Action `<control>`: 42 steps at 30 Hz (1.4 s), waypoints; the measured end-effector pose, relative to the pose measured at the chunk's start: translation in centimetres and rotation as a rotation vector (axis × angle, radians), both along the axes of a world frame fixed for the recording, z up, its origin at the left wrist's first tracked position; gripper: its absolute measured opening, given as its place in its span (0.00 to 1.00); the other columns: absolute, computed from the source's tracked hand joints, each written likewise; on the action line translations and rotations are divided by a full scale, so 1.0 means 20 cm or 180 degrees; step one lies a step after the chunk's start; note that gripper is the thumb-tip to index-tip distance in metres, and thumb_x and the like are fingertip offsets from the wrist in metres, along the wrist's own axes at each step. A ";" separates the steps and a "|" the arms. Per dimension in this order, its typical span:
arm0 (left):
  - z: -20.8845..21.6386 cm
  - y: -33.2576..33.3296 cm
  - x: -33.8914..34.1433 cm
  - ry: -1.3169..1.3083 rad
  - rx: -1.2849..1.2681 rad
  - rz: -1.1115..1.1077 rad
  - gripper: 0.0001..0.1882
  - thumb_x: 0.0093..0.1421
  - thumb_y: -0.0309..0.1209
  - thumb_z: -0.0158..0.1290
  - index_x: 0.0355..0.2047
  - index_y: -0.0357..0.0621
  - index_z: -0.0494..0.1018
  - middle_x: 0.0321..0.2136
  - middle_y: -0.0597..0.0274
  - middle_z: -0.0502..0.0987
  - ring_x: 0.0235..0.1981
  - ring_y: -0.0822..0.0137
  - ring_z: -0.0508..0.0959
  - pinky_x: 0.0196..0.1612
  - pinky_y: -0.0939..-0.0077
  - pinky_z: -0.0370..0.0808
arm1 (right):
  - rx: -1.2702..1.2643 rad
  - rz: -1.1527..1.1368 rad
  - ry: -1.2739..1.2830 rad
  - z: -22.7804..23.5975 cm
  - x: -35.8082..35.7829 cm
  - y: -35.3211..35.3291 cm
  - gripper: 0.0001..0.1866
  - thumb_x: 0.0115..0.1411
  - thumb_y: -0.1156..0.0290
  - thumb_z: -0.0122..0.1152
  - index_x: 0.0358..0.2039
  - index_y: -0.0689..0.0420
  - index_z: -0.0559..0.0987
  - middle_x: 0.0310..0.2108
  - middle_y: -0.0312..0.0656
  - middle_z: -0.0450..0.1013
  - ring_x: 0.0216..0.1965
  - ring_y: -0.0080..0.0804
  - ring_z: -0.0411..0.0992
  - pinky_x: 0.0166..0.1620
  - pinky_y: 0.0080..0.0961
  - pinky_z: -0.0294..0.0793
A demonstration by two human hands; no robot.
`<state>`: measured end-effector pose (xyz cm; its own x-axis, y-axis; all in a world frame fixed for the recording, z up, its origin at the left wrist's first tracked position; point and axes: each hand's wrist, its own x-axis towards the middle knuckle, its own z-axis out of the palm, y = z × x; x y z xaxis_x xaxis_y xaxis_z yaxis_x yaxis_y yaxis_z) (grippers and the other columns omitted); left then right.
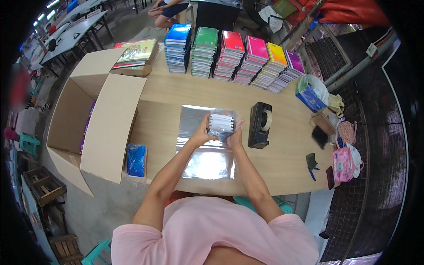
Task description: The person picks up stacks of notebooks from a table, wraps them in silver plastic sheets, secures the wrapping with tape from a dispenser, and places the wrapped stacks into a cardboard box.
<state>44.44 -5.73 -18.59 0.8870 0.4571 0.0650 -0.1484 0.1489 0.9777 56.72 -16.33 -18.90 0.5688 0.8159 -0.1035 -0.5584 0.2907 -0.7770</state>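
Observation:
Between both hands stands a small stack of notebooks [221, 123], its white page edges facing up and clear plastic film around it. My left hand [203, 134] is closed around the stack's left side. On the opposite side my right hand [235, 138] grips it, with fingers partly hidden by the film. Below the stack lies a clear, shiny plastic sheet [207, 164] flat on the table. Just right of my right hand sits a black tape dispenser [259, 126] with a roll of tape.
An open cardboard box [108, 128] with purple packs inside stands at the left, a blue wrapped notebook pack [137, 160] beside it. Several colored notebook stacks [205, 53] line the far edge. A brush [319, 136], blue-handled tool [312, 167] and pink bag [343, 163] lie at right.

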 end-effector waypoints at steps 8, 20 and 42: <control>-0.05 -0.03 0.03 0.0227 -0.0094 0.0327 0.51 0.41 0.26 0.71 0.61 0.44 0.52 0.57 0.53 0.63 0.60 0.61 0.64 0.59 0.63 0.67 | -0.0163 -0.0223 -0.0986 -0.37 0.14 -0.04 0.44 0.64 0.33 0.35 0.63 0.61 0.60 0.60 0.47 0.63 0.62 0.37 0.60 0.63 0.34 0.57; 0.16 -0.18 -0.15 0.0271 0.2541 0.1850 0.25 0.48 0.34 0.68 0.44 0.45 0.71 0.59 0.46 0.53 0.55 0.44 0.63 0.56 0.52 0.66 | -0.0752 -0.1356 -0.4741 0.65 0.00 -0.18 0.06 0.48 0.68 0.69 0.21 0.56 0.82 0.59 0.48 0.62 0.62 0.53 0.56 0.62 0.47 0.56; 0.30 0.04 -0.24 0.0124 0.3982 0.0367 0.32 0.45 0.41 0.67 0.53 0.58 0.74 0.52 0.54 0.68 0.53 0.49 0.66 0.57 0.54 0.63 | -0.1620 0.1510 -0.6330 0.95 0.11 -0.07 0.15 0.42 0.63 0.72 0.33 0.50 0.83 0.50 0.35 0.69 0.57 0.39 0.64 0.55 0.53 0.62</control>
<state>39.68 -4.99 -12.60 0.8572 0.1763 0.4839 -0.0668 -0.8936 0.4439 58.88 -17.79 0.06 -0.0247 0.9993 0.0283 0.9742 0.0305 -0.2237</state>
